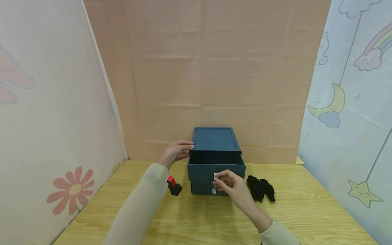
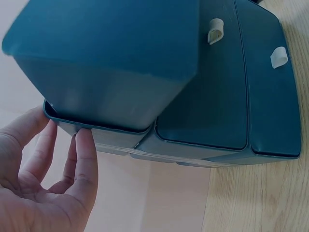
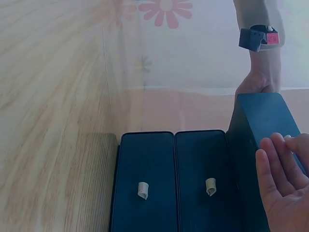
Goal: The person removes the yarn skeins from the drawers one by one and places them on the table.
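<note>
A dark blue drawer cabinet [image 1: 214,139] stands on the table with its top drawer [image 1: 199,170] pulled part way out. The dark inside of that drawer shows from above. My right hand [image 1: 234,185] is at the drawer's front, pinching its small pale pull tab [image 1: 215,176] between thumb and index finger. On the cabinet's left side, my left hand [image 2: 58,179] touches the upper edge with extended fingers [image 2: 86,150]. Two lower drawers are closed, each with a curled pale tab; one tab [image 3: 211,186] sits beside the other tab [image 3: 143,190] in the right wrist view.
Crumpled black cloth [image 1: 260,188] lies right of the cabinet on the wooden table [image 1: 165,221]. A tan panel [image 1: 214,68] rises close behind the cabinet. Printed sheets hang at both sides. A black and red device [image 1: 174,186] is on my left wrist.
</note>
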A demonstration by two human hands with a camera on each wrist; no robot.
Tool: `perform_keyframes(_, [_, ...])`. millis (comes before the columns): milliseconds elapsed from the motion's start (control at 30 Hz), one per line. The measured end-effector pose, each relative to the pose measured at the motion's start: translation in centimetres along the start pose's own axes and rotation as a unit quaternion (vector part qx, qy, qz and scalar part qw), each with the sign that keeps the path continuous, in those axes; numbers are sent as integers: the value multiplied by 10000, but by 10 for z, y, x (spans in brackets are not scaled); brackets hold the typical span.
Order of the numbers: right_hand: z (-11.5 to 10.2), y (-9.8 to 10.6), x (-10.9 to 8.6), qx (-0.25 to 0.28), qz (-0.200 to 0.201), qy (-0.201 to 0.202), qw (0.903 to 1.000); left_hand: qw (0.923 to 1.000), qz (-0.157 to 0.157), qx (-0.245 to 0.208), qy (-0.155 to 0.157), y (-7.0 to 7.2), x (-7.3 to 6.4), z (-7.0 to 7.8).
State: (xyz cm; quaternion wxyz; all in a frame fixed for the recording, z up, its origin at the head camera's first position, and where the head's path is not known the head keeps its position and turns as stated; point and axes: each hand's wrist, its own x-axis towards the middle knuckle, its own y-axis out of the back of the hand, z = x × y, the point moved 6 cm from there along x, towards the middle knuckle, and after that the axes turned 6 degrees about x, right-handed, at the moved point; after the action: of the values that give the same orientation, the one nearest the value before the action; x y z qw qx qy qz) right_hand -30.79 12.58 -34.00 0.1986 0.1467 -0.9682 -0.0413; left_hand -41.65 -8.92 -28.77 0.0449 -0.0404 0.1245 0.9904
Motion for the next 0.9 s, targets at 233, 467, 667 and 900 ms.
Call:
perform_keyframes(233, [3, 5, 15, -93, 236, 317, 9992, 10000, 22, -30, 21, 1, -1, 0])
perform_keyframes(467, [10, 9, 36, -494, 408, 387, 9972, 10000, -41, 22, -10, 2, 0, 0])
perform_keyframes(667, [10, 12, 48, -584, 516, 240, 9967, 10000, -37, -12, -40, 1, 0, 0])
perform_keyframes(900, [-11, 10, 47, -624, 438, 135, 9970, 10000, 19, 46, -69, 1, -3, 0])
